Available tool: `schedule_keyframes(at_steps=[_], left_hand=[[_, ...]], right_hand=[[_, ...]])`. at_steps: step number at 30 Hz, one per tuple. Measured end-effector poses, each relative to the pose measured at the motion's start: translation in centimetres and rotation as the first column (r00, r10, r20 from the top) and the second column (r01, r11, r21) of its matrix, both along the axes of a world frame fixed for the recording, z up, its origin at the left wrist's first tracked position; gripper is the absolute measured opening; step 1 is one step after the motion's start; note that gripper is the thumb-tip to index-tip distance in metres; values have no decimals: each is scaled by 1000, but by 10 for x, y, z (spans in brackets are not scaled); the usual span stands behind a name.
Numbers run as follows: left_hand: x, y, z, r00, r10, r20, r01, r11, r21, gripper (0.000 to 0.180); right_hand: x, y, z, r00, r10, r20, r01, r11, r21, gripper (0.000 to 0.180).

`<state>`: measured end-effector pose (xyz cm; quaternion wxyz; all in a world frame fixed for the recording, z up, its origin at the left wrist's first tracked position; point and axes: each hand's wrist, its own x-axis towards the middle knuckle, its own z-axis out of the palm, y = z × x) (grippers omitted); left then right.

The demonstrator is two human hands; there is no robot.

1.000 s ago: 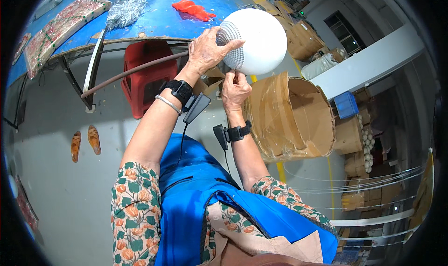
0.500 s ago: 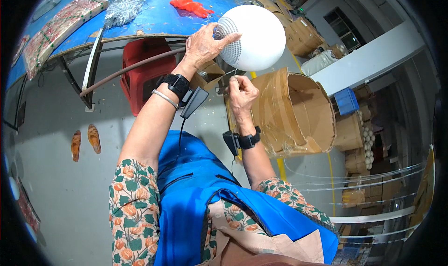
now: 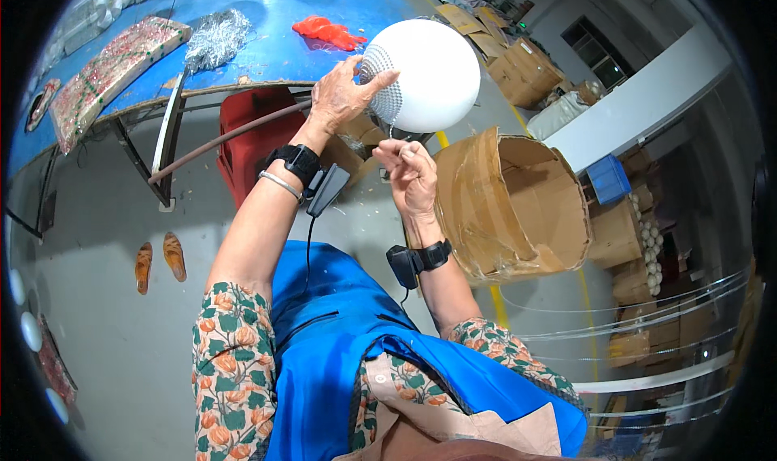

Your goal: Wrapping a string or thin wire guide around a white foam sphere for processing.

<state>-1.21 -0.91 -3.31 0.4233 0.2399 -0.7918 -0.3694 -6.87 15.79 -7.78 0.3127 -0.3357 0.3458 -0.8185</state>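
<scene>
A white ball (image 3: 437, 76) has rows of small silver beads (image 3: 384, 63) wound over its left side. My left hand (image 3: 340, 98) grips that beaded side, thumb across the rows and fingers curled round the far edge. Below the ball, a short length of bead strand (image 3: 392, 129) hangs down to my right hand (image 3: 414, 178). The fingers there are bent and pinch at the strand's lower end, though the fingertips partly hide the contact. Both wrists wear black straps with small devices.
The blue table (image 3: 267, 52) carries a tangled silver bundle (image 3: 217, 40), a red net-like bundle (image 3: 328, 32) and a wrapped flat package (image 3: 117, 76). Under its edge is a red chair (image 3: 243, 149). A large open cardboard box (image 3: 469, 206) stands right of my right hand.
The ball and my left hand have shifted slightly left and down. My right hand has dropped a little, turned, and its fingers have loosened from a tight curl.
</scene>
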Motion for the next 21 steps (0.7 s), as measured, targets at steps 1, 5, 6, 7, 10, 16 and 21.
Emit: schedule_keyframes(at_steps=[1, 5, 6, 7, 10, 16, 21], left_hand=[[-1, 0, 1, 1000, 26, 5, -26, 999, -20, 84], [0, 1, -1, 999, 36, -7, -36, 999, -15, 82], [0, 2, 0, 999, 32, -1, -32, 999, -18, 82], [1, 2, 1, 1000, 15, -12, -15, 1000, -8, 81], [1, 3, 3, 1000, -2, -16, 2, 1000, -4, 81], [1, 6, 1, 999, 31, -28, -33, 999, -43, 80], [1, 8, 4, 997, 34, -74, -37, 998, -41, 84]], right_hand=[[-2, 0, -2, 1000, -3, 3, 3, 1000, -10, 11], [-3, -5, -3, 983, 23, 181, -28, 999, 24, 15], [-3, -5, -4, 987, -24, 157, 10, 996, 88, 14], [-3, -6, -6, 989, -69, 130, 49, 987, 152, 14], [-6, -7, -19, 973, -228, 45, 212, 950, 229, 15], [-5, -22, -28, 927, -360, -106, 376, 893, 247, 16], [-4, -27, -25, 920, -358, -158, 386, 897, 214, 20]])
